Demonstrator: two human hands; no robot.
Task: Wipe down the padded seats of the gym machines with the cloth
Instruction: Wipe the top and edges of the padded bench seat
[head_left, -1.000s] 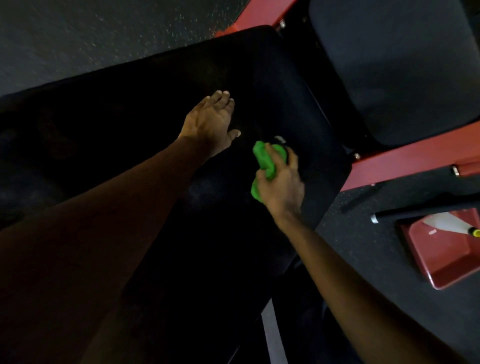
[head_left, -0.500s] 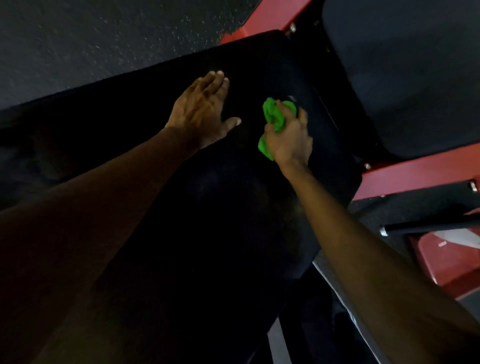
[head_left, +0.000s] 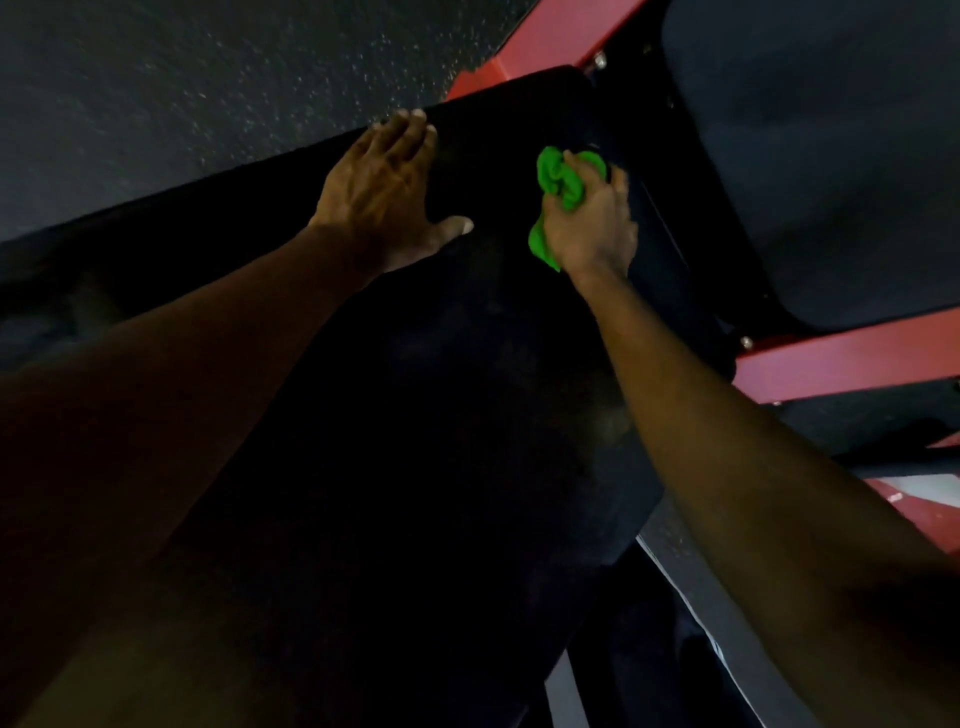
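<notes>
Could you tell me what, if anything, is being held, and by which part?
The right hand grips the green cloth round its bunched middle. The left hand holds nothing, lying flat on the pad.

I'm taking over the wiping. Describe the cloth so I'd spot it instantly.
Find the big black padded seat in the middle. Near its far right edge, the right hand grips a bunched cloth. It alone is bright green, against black padding and red frame.

No lettering, brand or number can be read on the seat pad (head_left: 467, 415), the red frame (head_left: 841, 358) or the cloth (head_left: 556, 176).
</notes>
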